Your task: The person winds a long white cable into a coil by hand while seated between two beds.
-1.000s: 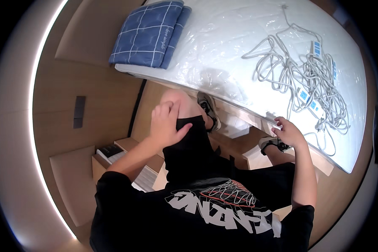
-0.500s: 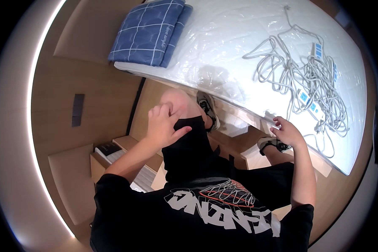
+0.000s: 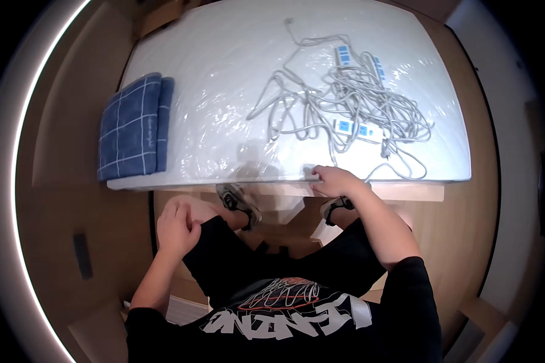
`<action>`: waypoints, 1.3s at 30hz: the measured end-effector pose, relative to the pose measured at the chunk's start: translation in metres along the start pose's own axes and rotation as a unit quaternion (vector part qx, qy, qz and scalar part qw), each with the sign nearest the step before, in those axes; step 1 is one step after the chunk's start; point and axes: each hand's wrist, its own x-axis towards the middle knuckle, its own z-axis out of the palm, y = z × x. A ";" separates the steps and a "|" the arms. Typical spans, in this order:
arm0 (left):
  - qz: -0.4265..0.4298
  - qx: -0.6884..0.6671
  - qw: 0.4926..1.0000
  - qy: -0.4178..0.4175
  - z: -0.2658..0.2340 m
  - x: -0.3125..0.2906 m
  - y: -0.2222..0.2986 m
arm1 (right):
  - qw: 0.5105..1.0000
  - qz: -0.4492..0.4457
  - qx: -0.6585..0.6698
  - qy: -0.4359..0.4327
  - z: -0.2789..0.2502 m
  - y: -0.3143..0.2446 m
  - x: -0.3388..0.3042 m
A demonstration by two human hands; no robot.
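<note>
My left hand (image 3: 177, 230) rests on my left knee, its fingers laid over the skin, holding nothing. At the front edge of a plastic-wrapped white mattress (image 3: 206, 109), my right hand (image 3: 338, 181) touches the rim with its thumb and fingers apart. Just beyond it lies a tangled heap of grey cable (image 3: 309, 100). Among the loops are a white power strip with blue sockets (image 3: 358, 130), a second power strip (image 3: 343, 55) farther back and a third strip (image 3: 379, 68), partly covered by cable. A plug (image 3: 386, 152) sits near the front of the heap.
A folded blue checked cloth (image 3: 130, 130) lies on the mattress's left end. My shoes (image 3: 239, 206) are on the floor below the mattress edge, between my black shorts and the bed's pale base (image 3: 406, 192). A brown box (image 3: 160, 18) stands at the far left.
The view has turned, so the mattress now lies level and the cables appear more central. My left hand stays on the knee, its fingers closer together. My right hand remains at the mattress edge.
</note>
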 end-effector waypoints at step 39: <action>-0.307 -0.755 0.449 -0.367 0.099 0.269 0.095 | 0.933 0.204 -0.239 0.177 -0.144 0.088 0.169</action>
